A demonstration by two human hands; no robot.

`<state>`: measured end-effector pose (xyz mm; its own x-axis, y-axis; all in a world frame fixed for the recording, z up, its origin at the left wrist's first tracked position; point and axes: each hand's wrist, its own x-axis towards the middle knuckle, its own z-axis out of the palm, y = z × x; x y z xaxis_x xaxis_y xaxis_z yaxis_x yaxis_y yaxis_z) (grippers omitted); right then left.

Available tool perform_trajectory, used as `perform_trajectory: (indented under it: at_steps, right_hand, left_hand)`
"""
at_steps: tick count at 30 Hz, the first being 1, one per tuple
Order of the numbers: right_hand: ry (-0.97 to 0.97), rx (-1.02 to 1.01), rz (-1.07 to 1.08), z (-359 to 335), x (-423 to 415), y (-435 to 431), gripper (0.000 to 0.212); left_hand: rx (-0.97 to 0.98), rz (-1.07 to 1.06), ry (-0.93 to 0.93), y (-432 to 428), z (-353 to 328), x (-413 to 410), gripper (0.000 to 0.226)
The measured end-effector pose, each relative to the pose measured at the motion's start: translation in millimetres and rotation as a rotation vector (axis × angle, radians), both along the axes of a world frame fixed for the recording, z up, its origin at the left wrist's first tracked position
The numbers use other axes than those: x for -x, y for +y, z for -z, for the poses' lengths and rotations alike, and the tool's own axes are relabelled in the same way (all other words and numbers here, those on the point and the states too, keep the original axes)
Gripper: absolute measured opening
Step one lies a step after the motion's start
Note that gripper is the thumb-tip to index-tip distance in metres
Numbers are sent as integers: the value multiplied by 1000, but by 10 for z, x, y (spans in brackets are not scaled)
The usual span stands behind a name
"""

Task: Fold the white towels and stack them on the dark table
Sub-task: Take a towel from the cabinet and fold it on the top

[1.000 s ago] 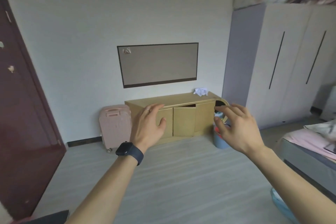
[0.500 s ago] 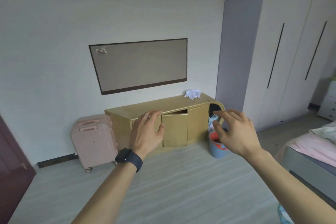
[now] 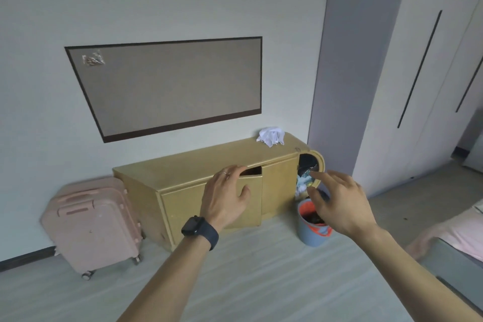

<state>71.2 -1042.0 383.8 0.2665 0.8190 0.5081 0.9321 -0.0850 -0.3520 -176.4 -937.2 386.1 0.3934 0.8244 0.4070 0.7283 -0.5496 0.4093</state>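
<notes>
No white towel and no dark table are in view. My left hand (image 3: 226, 197), with a ring and a dark watch on the wrist, is stretched forward in the air with fingers apart and holds nothing. My right hand (image 3: 339, 204) is held out beside it, also spread and empty. Both hands hover in front of a low yellow wooden cabinet (image 3: 183, 172) that stands against the far wall. A small crumpled white cloth or paper (image 3: 271, 136) lies on the cabinet's top near its right end; I cannot tell what it is.
A pink suitcase (image 3: 94, 225) stands left of the cabinet. A blue bin with an orange liner (image 3: 312, 235) sits on the floor at the cabinet's right end. A brown-framed panel (image 3: 170, 86) hangs on the wall. A white wardrobe (image 3: 431, 60) fills the right; a bed edge (image 3: 457, 240) shows far right.
The view has swung to the right: the dark red door at the left has left the frame and the cabinet and suitcase appear closer. Both hands stay outstretched and empty.
</notes>
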Motion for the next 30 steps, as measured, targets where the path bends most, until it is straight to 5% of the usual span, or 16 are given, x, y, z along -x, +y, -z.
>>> perform_trajectory:
  at_steps: [12,30]
  right_hand:
    - [122,135,-79,585,-1300,2661,35]
    - [351,478,-16,1673,-2003,6057,39]
  left_hand:
    - [170,-158,25,2419,589,-977,46]
    - [498,-106,99,5980,1878,-1945,47]
